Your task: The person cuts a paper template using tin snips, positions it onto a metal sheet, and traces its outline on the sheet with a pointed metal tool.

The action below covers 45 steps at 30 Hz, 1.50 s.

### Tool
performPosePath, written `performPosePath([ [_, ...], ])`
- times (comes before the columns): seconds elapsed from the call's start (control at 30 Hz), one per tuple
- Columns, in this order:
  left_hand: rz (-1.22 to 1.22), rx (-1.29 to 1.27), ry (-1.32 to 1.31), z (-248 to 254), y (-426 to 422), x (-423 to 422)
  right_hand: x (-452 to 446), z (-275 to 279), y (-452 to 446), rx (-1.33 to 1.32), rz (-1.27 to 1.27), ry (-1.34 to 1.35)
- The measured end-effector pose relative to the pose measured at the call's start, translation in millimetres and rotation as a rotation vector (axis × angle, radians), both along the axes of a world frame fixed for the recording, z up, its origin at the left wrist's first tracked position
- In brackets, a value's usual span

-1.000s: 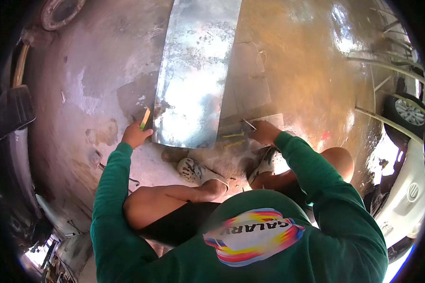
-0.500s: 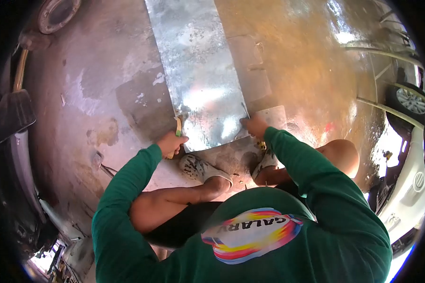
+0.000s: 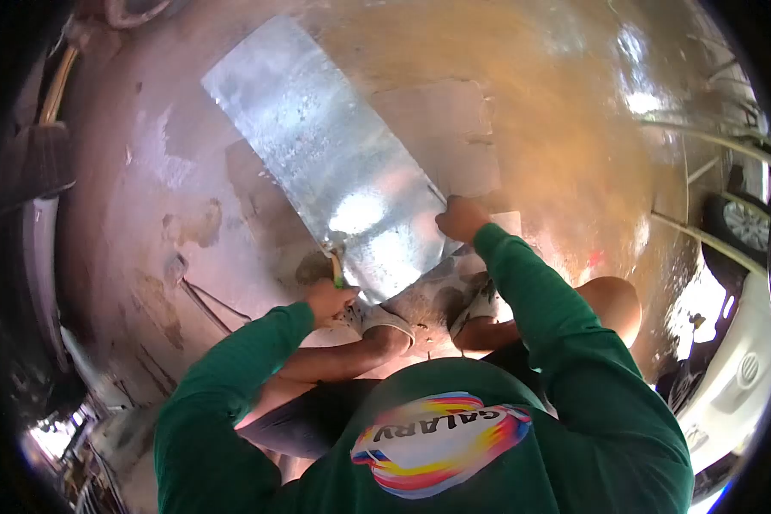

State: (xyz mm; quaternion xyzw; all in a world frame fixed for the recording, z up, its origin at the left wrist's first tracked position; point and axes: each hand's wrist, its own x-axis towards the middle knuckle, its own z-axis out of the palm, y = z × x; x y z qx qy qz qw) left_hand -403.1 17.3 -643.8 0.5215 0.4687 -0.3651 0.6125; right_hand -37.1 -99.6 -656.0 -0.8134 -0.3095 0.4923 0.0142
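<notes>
A long, shiny galvanized metal sheet [image 3: 317, 137] lies slanted on the floor, its far end towards the left. At its near left corner my left hand [image 3: 330, 300] is closed around a yellow-and-green tool [image 3: 337, 267], whose kind I cannot make out, with fingers against the sheet. My right hand [image 3: 463, 220] is closed at the sheet's right edge near the close end. A thin dark strip runs along that edge beside the fingers; whether it is a separate tool or a bent edge is unclear.
My sandalled feet [image 3: 384, 321] are just below the sheet's near end. A long-handled tool [image 3: 56, 86] and a tyre-like ring [image 3: 133, 13] are at the left. A metal bar [image 3: 201, 295] lies on the floor. At the right are pale rails [image 3: 707, 240] and a car wheel [image 3: 745, 224].
The sheet has turned, its far end swinging left and its near end shifting right and closer to me. My left hand has moved right and nearer; my right hand stays by the right edge.
</notes>
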Motion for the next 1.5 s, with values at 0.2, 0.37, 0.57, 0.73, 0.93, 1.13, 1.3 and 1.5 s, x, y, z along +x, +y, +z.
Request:
performPosePath([
  [0.2,-0.4,0.035,-0.04,-8.6,-15.1,102.2,52.0,-40.6,14.6,0.168,0.022,-0.059],
  [0.37,0.137,-0.125,-0.335,6.2,48.4,154.5,52.7,-29.9,-2.7,0.214,-0.001,-0.1],
  [0.57,0.337,-0.244,-0.291,-38.5,61.0,198.9,60.8,-17.8,-15.9,0.384,-0.086,-0.131],
  [0.73,0.19,0.083,-0.401,-94.5,38.4,220.9,26.2,-3.9,-30.0,0.344,0.115,-0.152],
  [0.93,-0.206,0.823,-0.377,-102.2,30.6,225.7,-13.5,1.5,-14.9,0.224,0.15,-0.132],
  [1.13,-0.05,0.884,-0.452,-85.0,13.3,211.7,-14.9,-15.3,4.9,0.182,0.143,-0.123],
  [1.3,-0.291,1.102,-0.55,-80.1,16.3,174.0,-7.7,-21.0,10.8,0.068,0.289,-0.155],
  [1.5,-0.405,0.759,-0.453,-62.6,37.1,123.1,-7.8,-16.5,1.8,0.027,0.22,-0.176],
])
